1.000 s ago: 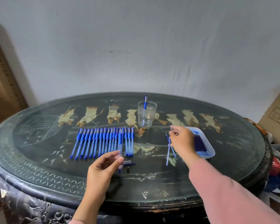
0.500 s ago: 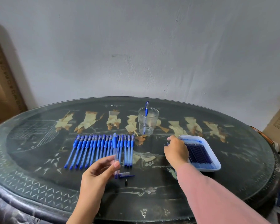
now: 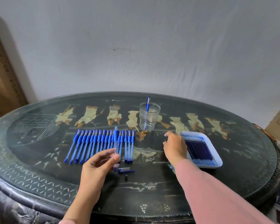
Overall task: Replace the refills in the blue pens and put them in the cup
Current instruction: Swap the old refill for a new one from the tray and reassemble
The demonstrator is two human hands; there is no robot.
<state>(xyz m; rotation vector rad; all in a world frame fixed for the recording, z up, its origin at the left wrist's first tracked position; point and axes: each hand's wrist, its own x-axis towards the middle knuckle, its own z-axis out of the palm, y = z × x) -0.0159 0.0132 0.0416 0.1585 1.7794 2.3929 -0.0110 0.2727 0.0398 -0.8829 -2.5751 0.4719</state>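
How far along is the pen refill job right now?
Done: one pen stands in the cup. In hand: the left hand holds an opened pen barrel, its cap and tip lying on the table, while the right hand is at the refill tray. Left: the whole row of pens.

Left hand [image 3: 99,165], right hand [image 3: 174,148] outstretched.

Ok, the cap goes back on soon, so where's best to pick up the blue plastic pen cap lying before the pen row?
Probably pinch the blue plastic pen cap across its thick body from above, thumb near side, finger far side. It lies flat, long axis left to right, thin clip pointing right.
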